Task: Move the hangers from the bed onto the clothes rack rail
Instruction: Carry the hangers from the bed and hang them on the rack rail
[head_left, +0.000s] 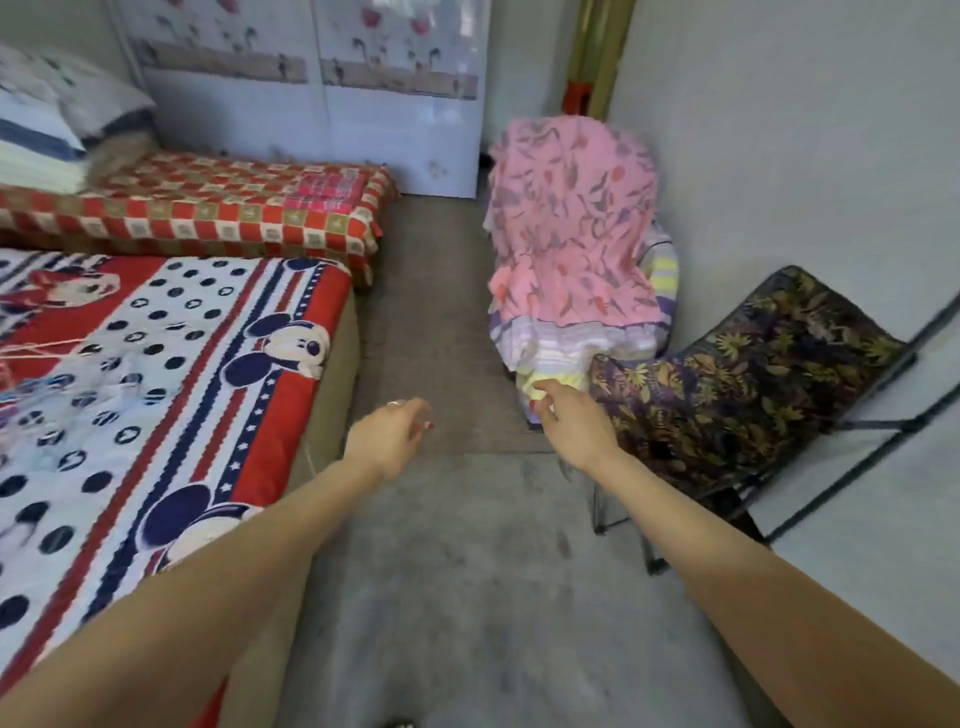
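Observation:
Thin pale pink and blue hangers (36, 364) lie in a loose pile at the far left edge of the bed (171, 395), on its red, white and navy cartoon cover. My left hand (387, 436) hovers over the floor just beyond the bed's right edge, fingers loosely apart, nothing in it. My right hand (569, 421) reaches toward the floor near a pile of cloth, also holding nothing. Thin dark bars of a rack frame (878, 415) cross the right side; the rail itself is out of view.
A pink patterned cloth (566, 218) drapes a tall pile by the right wall. A dark leaf-print folding chair (737, 395) stands in front of the rack frame. A second bed with a checked cover (208, 208) and a white wardrobe (311, 93) lie beyond. Grey floor runs between.

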